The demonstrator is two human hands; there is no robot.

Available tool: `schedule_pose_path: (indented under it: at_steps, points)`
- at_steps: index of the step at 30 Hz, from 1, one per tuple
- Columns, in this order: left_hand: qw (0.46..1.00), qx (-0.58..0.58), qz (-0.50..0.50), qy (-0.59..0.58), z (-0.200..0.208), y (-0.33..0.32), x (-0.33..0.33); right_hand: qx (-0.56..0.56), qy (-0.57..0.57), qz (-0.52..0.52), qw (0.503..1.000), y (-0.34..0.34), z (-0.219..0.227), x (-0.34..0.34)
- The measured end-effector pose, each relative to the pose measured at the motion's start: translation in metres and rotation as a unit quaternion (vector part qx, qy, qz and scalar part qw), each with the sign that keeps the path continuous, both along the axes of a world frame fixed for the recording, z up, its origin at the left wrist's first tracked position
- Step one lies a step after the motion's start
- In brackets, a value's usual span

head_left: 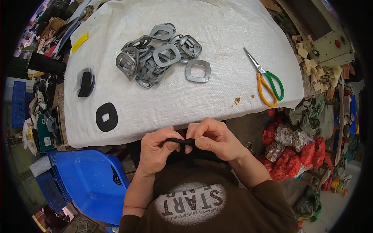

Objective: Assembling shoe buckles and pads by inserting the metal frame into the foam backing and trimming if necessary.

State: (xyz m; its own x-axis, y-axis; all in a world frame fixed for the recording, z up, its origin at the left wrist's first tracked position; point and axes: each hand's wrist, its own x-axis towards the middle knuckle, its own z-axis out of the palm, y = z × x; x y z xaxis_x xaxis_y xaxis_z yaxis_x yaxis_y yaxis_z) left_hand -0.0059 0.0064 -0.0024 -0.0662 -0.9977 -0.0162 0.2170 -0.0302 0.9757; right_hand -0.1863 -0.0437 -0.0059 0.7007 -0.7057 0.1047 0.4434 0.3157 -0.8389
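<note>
One black piece stretches between the worker's hands, just short of the table's edge, long axis nine to three. The left hand pinches its nine o'clock end, the right hand its three, thumbs pressed tight onto it. From there, with twelve across the table, one black pad lies at ten, nearer the left; one pair of scissors at two; one loose frame just past twelve; heaped frames towards eleven overlap too much to count.

The left hand and right hand were close together, fingers curled, each thumb pressed in a pinch. Both forearms angled inward from below.
</note>
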Motion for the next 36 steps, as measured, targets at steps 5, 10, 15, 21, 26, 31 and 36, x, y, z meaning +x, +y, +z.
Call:
schedule_pose_path:
  at_steps: [5,10,15,21,26,31,36]
  points:
    - [0.999,-0.036,0.001,-0.02,-0.001,-0.001,-0.002,0.093,0.017,-0.02,0.995,0.009,0.003,0.002]
    - [0.995,-0.081,0.032,-0.058,0.0,-0.001,-0.008,0.162,-0.002,-0.057,0.985,0.012,0.008,0.008]
    - [0.979,-0.15,0.039,-0.136,0.0,-0.003,-0.008,0.202,-0.05,-0.021,0.978,0.011,0.001,0.005]
    - [0.981,-0.135,0.028,-0.138,0.002,-0.003,-0.003,0.257,-0.037,-0.007,0.966,0.007,0.01,0.006]
    - [0.977,-0.142,0.017,-0.156,0.006,-0.005,-0.002,0.097,0.026,0.031,0.994,0.0,0.007,-0.005]
    - [0.973,-0.146,0.015,-0.176,0.004,-0.006,-0.004,0.127,0.032,-0.012,0.991,0.005,0.01,-0.001]
    - [0.964,-0.179,0.057,-0.187,0.002,-0.002,-0.009,0.208,-0.014,-0.045,0.977,0.015,0.009,0.009]
